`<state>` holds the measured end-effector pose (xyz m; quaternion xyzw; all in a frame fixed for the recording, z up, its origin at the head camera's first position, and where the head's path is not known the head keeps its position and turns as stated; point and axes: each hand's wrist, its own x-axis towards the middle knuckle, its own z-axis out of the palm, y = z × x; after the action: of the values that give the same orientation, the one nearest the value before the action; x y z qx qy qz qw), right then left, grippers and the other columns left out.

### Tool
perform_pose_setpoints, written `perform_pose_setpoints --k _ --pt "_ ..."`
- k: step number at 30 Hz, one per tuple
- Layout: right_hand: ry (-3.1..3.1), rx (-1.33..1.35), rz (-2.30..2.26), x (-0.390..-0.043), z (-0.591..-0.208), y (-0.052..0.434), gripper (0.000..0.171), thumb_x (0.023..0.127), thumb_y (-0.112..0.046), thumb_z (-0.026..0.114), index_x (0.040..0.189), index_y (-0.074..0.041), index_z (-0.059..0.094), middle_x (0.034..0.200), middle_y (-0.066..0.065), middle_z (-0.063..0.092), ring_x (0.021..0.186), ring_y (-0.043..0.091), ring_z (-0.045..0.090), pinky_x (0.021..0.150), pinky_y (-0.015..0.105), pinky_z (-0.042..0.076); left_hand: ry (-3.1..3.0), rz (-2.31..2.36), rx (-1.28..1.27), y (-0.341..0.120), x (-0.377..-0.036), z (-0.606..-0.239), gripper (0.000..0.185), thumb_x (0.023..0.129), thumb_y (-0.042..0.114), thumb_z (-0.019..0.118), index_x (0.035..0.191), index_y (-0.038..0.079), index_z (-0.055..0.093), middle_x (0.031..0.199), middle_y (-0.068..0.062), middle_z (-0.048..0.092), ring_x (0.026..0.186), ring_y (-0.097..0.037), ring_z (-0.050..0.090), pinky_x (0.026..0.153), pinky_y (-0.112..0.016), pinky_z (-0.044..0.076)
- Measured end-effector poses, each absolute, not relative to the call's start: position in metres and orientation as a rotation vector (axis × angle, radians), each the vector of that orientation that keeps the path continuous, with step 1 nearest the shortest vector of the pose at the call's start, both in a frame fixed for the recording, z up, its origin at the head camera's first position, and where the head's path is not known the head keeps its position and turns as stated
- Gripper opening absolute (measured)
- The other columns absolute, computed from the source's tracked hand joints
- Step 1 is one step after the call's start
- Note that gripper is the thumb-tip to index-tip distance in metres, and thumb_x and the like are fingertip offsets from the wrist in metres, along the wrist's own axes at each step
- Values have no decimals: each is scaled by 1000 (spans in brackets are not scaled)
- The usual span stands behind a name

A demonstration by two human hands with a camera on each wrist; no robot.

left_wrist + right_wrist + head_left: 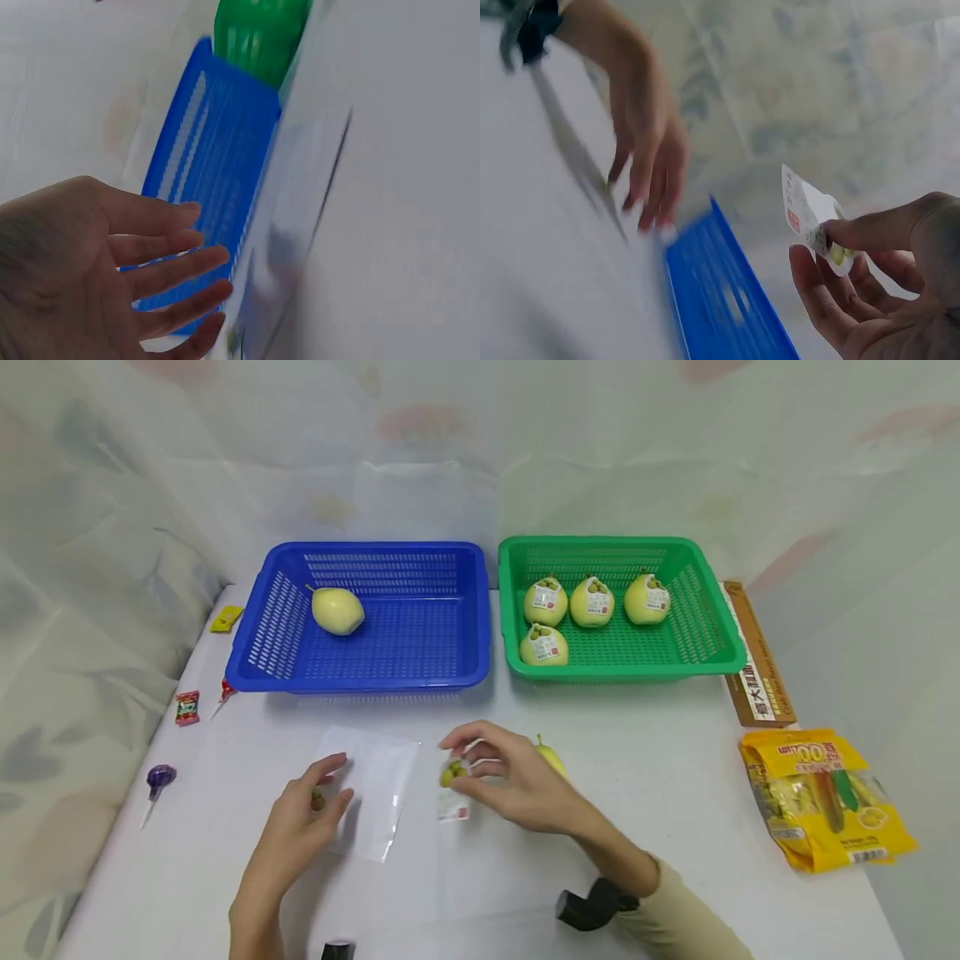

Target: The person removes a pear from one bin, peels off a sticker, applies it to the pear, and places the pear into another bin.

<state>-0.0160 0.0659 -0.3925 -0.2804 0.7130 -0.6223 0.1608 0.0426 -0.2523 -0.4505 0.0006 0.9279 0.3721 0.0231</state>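
Over the table (675, 793), left hand (294, 820) loose-fingered, right hand (521, 782) pinching a label (452, 807), partly hiding what is probably a pear (552, 759).

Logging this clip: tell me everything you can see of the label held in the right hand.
The label is a small, thin white piece, apparently paper or film, printed with yellow-green fruit, fine text too small to read and a red square mark. The right hand pinches it at the fruit-printed end, leaving the red-marked end free. In the head view it hangs fruit end up, beside the white sheet and apart from it. The hand hides part of it.
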Motion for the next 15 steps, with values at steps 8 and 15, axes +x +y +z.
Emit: perform_pose_setpoints --k 8,15 --pt "2435 -758 -1636 -3 -423 158 43 95 4 79 135 -1 63 122 13 74 99 20 75 93 23 66 2727 1313 547 -172 26 -445 50 99 7 77 147 9 63 144 -7 71 124 -30 71 98 -49 64" --pt "2629 -868 -1729 4 -445 156 48 88 14 80 131 -1 66 121 14 73 98 20 76 91 19 65 2531 1338 873 -114 2 -451 57 99 14 80 152 12 59 155 -4 63 140 -22 64 102 -38 64"
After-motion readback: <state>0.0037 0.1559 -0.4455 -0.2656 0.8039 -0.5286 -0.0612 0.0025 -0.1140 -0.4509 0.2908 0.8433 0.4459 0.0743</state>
